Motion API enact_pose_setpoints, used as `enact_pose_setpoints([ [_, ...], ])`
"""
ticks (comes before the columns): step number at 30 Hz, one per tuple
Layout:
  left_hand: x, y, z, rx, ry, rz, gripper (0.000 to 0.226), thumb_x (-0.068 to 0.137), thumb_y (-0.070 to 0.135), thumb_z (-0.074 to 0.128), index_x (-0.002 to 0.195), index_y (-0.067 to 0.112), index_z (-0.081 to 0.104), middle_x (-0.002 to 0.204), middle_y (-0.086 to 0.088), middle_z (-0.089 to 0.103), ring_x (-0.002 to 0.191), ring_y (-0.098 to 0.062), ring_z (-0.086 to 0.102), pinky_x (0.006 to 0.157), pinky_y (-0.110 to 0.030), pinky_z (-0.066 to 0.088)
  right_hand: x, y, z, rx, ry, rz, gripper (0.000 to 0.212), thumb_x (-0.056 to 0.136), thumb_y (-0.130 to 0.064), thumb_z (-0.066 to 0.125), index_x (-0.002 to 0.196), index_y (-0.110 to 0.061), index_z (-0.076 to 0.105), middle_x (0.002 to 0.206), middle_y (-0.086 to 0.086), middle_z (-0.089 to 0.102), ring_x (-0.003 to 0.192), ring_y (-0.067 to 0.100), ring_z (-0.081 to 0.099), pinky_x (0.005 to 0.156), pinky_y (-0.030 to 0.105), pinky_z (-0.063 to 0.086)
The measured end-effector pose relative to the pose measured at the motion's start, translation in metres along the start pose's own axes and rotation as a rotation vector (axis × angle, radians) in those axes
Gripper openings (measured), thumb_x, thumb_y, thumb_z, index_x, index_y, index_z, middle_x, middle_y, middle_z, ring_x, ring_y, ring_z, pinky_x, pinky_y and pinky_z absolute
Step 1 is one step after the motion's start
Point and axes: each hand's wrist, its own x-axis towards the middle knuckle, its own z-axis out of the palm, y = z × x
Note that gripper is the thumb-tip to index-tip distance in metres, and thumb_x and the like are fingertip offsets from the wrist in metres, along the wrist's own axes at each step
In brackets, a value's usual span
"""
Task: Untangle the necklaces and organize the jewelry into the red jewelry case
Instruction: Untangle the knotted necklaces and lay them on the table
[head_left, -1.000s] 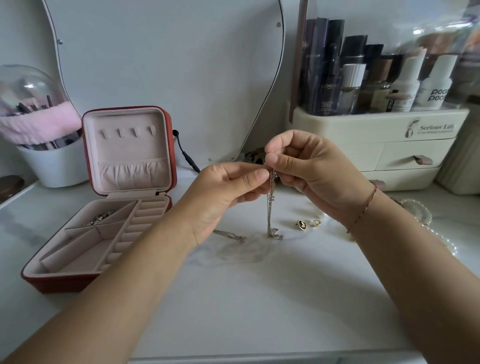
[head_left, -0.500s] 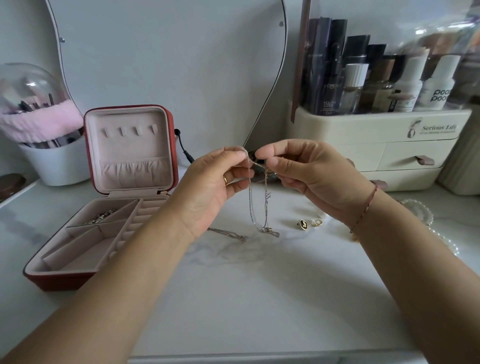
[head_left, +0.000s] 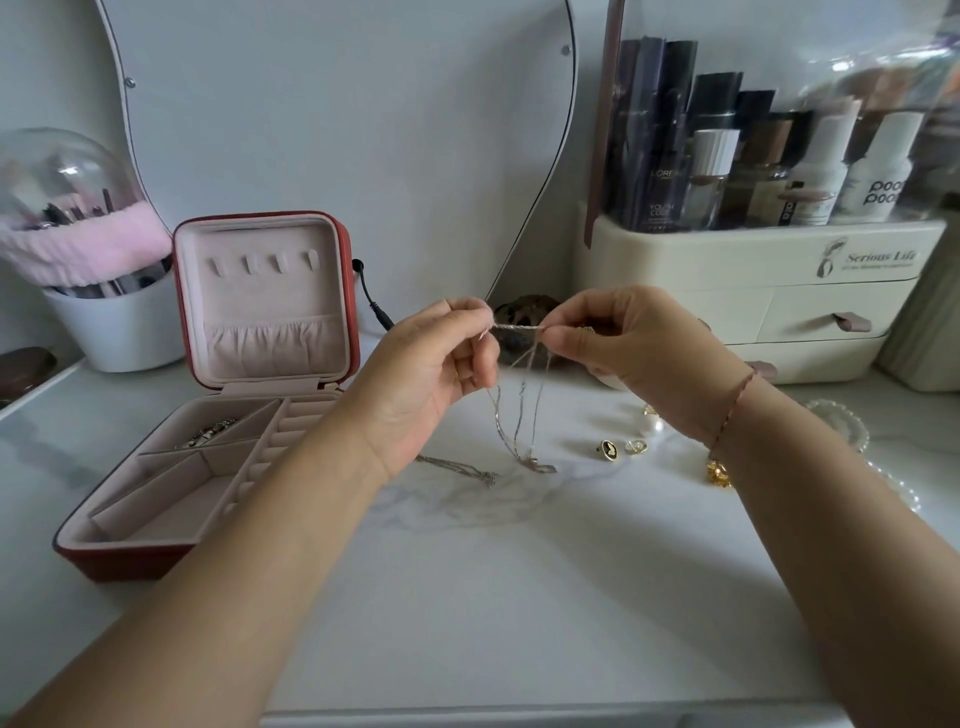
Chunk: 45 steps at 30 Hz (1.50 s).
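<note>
Progress looks early, judged from the head view: the left hand (head_left: 431, 379) and the right hand (head_left: 628, 343) each pinch the tangled necklaces (head_left: 514, 415) between thumb and fingertips above the middle of the surface (head_left: 519, 597). A short twisted stretch is taut between them, and loops hang down until the lowest end touches the marble. Another thin chain (head_left: 457, 467) lies loose just beside that end. The red jewelry case (head_left: 119, 564) stands open by the left edge, with only one metallic piece (head_left: 208, 432) in its back compartment. Toward the right edge lie two dark-faced gold earrings (head_left: 621, 449), a pearl piece (head_left: 652, 423) and a pearl strand (head_left: 893, 478). So the untangling and most of the sorting appear not yet done. Readable writing: "Serious Life" on the cream drawer organizer (head_left: 753, 270) at the back right corner; a dark bottle (head_left: 662, 192) there reads "YOUTH CODE" under a partly legible L'Oréal mark; a white bottle (head_left: 883, 171) shows "poo poo", cut off.
</note>
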Motion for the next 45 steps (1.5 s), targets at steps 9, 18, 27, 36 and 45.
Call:
enact_pose_setpoints([
  [9,0.0,-0.001,-0.003,0.008,-0.018,-0.002,0.024,0.069,0.018,0.066,0.093,0.015,0.06,0.052,0.005,0.046,0.05,-0.01,0.048,0.082,-0.03,0.051,0.003,-0.001,-0.004,0.6,-0.069,0.066,0.015,0.095,-0.014,0.049,0.082,-0.011,0.057,0.085,0.006,0.067,0.062,0.008,0.047,0.055,0.015,0.04],
  [18,0.005,-0.001,-0.005,-0.08,0.081,0.004,0.01,0.085,0.006,0.058,0.085,0.015,0.058,0.049,0.005,0.044,0.045,-0.008,0.044,0.064,-0.025,0.055,0.004,-0.001,-0.008,0.744,-0.038,0.079,0.015,0.095,-0.018,0.046,0.081,-0.018,0.051,0.06,-0.002,0.058,0.063,0.01,0.052,0.062,0.022,0.041],
  [27,0.013,-0.007,-0.013,-0.062,0.324,-0.013,0.022,0.086,-0.002,0.059,0.078,0.018,0.056,0.047,0.007,0.039,0.042,-0.005,0.04,0.062,-0.021,0.049,0.004,-0.003,-0.018,0.937,-0.06,0.162,0.01,0.086,-0.021,0.051,0.078,-0.018,0.047,0.051,-0.008,0.04,0.044,0.005,0.035,0.039,0.014,0.028],
  [36,0.013,-0.002,-0.014,-0.084,0.478,0.115,0.023,0.091,0.013,0.061,0.072,0.018,0.049,0.042,0.01,0.036,0.038,-0.006,0.031,0.046,-0.019,0.043,0.003,0.003,-0.012,0.426,0.147,0.085,0.011,0.09,-0.011,0.06,0.078,-0.011,0.06,0.053,-0.002,0.055,0.052,0.011,0.05,0.063,0.022,0.046],
  [45,0.008,0.002,-0.015,0.2,0.59,0.244,0.022,0.085,0.01,0.068,0.073,0.02,0.053,0.054,0.01,0.037,0.04,-0.002,0.029,0.038,-0.013,0.024,0.006,0.008,-0.009,0.091,0.338,-0.03,0.009,0.089,-0.013,0.062,0.08,-0.014,0.064,0.06,-0.006,0.068,0.058,0.004,0.062,0.056,0.018,0.05],
])
